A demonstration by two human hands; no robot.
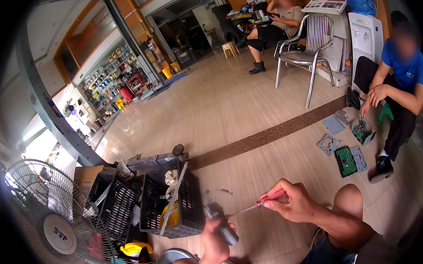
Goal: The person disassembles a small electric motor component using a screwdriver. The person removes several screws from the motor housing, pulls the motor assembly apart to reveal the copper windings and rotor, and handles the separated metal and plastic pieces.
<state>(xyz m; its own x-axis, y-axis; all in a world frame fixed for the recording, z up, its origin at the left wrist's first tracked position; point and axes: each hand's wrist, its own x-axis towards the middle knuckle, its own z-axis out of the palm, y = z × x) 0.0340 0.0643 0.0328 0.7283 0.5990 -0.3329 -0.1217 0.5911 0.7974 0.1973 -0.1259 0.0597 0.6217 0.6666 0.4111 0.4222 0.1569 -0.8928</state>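
My left hand (214, 243) is wrapped round a dark grey, roughly cylindrical part (228, 233), which is tilted and partly covered by the fingers. In my right hand (297, 202) is a screwdriver (275, 196) with a red handle. Its thin metal shaft slants down to the left, and the tip ends at or very close to the grey part; I cannot tell whether they touch. On the floor just beyond the left hand lies a small metal piece (224, 191).
Black plastic crates (191, 216) and a wire-caged fan (60, 234) stand at left, with a round basin (173, 257) below. At right, a seated person in a blue shirt (403, 60) reaches toward green circuit boards (346, 161). A metal chair (314, 40) stands farther back.
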